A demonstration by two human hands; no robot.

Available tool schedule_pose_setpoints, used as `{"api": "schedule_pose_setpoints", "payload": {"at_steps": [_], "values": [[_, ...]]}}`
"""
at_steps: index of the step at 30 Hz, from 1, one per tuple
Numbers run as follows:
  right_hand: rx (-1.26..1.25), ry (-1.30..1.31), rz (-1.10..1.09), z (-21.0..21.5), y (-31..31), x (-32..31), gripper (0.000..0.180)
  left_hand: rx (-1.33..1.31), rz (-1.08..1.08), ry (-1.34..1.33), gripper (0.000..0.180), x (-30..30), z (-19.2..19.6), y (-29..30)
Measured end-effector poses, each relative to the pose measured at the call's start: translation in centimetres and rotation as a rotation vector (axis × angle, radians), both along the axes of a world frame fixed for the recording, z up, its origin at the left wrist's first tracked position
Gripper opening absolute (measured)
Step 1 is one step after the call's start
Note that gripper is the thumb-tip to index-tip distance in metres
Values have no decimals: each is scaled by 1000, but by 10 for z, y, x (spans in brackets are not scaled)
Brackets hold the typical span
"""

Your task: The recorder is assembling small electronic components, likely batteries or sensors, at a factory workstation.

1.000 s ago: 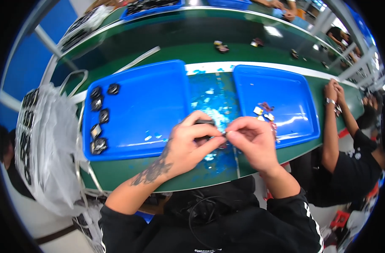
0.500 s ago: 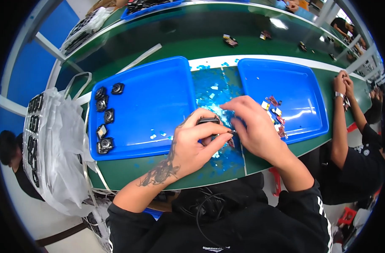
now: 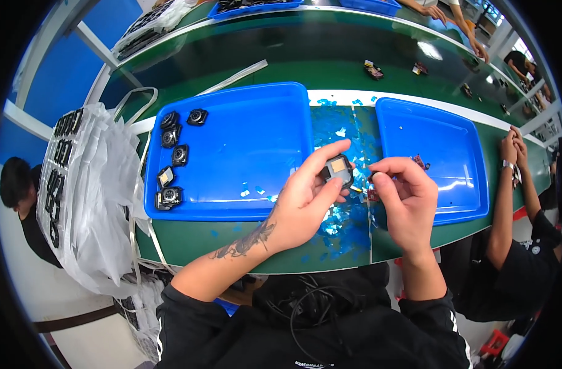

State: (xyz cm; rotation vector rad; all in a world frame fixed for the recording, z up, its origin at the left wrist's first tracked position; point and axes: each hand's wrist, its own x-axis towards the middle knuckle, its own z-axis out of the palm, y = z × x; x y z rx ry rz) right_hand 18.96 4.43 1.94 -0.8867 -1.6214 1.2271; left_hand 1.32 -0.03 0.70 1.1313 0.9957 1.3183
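My left hand (image 3: 302, 206) holds a small black camera-like unit (image 3: 339, 166) between thumb and fingers, its face with a grey panel and tan square turned up. Just to the right, my right hand (image 3: 411, 200) is closed in a pinch on a small dark piece (image 3: 374, 177), too small to name. The two hands are slightly apart, above a strip of bench littered with blue and clear film scraps (image 3: 336, 224). Similar black units (image 3: 170, 197) sit along the left side of the large blue tray (image 3: 241, 214).
A second blue tray (image 3: 468, 213) stands right, with small red circuit boards (image 3: 419, 161) partly behind my right hand. Boards (image 3: 373, 69) lie on the green conveyor (image 3: 318, 52) beyond. Plastic-wrapped trays of parts (image 3: 96, 184) stack at left. A co-worker's arms (image 3: 505, 197) rest at right.
My hands have separated, the right drawing away from the unit. The left has turned the unit so its panel faces up. The whole view has shifted, moving the trays rightward in the picture.
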Motion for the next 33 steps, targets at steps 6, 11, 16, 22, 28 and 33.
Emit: {"api": "schedule_pose_setpoints", "payload": {"at_steps": [6, 11, 16, 22, 28, 33], "values": [[258, -204, -56, 1, 0, -18, 17, 20, -107, -12, 54, 1, -2, -3], [273, -342, -88, 8, -1, -19, 14, 73, -117, -10, 51, 1, -6, 0], [297, -340, -72, 10, 1, -20, 13, 69, -134, -21, 49, 3, -6, 0], [265, -338, -66, 9, 2, -18, 13, 98, -152, 15, 49, 2, -7, 0], [342, -361, -58, 11, 3, -19, 12, 86, -157, 41, 49, 3, -8, -2], [421, -496, -101, 17, 4, -13, 17, 124, -158, 143, 49, 2, -7, -5]]}}
